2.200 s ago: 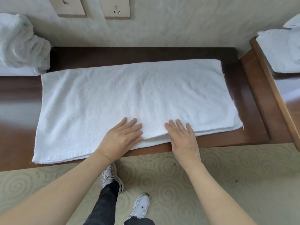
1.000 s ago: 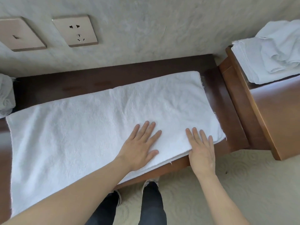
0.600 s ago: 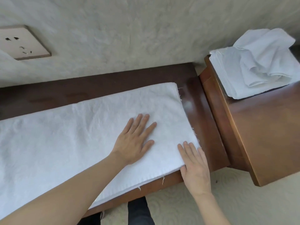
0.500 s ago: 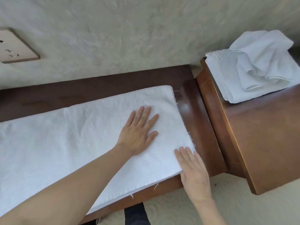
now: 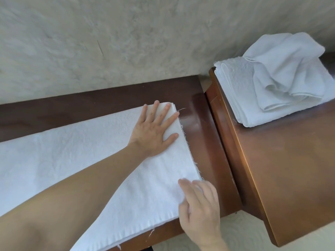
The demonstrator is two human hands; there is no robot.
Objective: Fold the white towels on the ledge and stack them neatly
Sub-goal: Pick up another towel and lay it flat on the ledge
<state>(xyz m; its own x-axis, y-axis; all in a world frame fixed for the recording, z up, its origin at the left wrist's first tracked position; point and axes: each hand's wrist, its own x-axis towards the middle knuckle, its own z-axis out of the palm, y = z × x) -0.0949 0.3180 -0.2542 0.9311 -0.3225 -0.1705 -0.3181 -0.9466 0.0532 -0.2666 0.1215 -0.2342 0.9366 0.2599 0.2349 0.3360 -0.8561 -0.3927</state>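
Note:
A white towel [image 5: 72, 160], folded in half lengthwise, lies flat along the dark wooden ledge [image 5: 204, 142]. My left hand [image 5: 155, 131] presses flat with spread fingers on its far right corner. My right hand [image 5: 199, 209] rests with straight fingers on its near right corner; it is blurred. Neither hand grips the cloth. A stack of folded white towels [image 5: 233, 98] with a crumpled towel [image 5: 286, 69] on top sits on the raised wooden cabinet top at the right.
The brown cabinet [image 5: 290, 169] stands higher than the ledge and butts against its right end. A textured pale wall [image 5: 126, 42] runs behind the ledge. Patterned carpet [image 5: 241, 236] lies below the ledge's front edge.
The view swung right along the towel. My left hand slid from the towel's middle to its far right corner, and my right hand slid along the front edge to the near right corner.

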